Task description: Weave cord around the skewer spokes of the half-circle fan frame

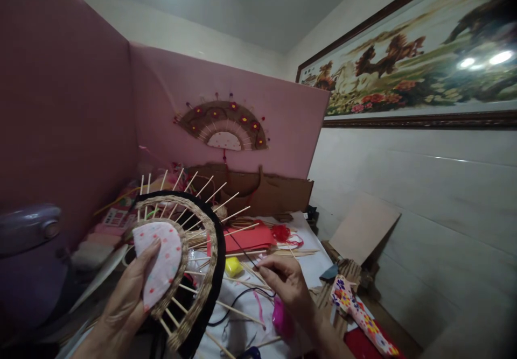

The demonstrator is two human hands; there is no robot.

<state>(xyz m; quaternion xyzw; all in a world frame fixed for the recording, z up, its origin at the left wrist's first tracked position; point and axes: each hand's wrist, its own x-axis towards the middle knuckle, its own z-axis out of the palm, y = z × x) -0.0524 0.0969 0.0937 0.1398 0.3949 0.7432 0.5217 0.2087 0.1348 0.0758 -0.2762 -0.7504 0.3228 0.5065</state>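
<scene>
My left hand (135, 286) grips a half-round fan frame by its white spotted cloth centre (163, 259), thumb on top. Thin wooden sticks (216, 189) fan out from that centre through a band of braided tan cord (210, 235) and an outer black woven band (220, 257). To the right of the frame, my right hand (285, 278) pinches a thin black cord (242, 248), which runs taut up to the fan's edge. A loose length of the cord hangs in a curve below that hand.
Red paper (246, 239), a yellow lump (233, 266), a magenta item (279, 316) and loose sticks lie on the white table. A finished-looking flowered fan (226, 125) hangs on the pink panel (291, 117). Cardboard (283, 192) stands behind; a flower-patterned object (363, 316) lies right.
</scene>
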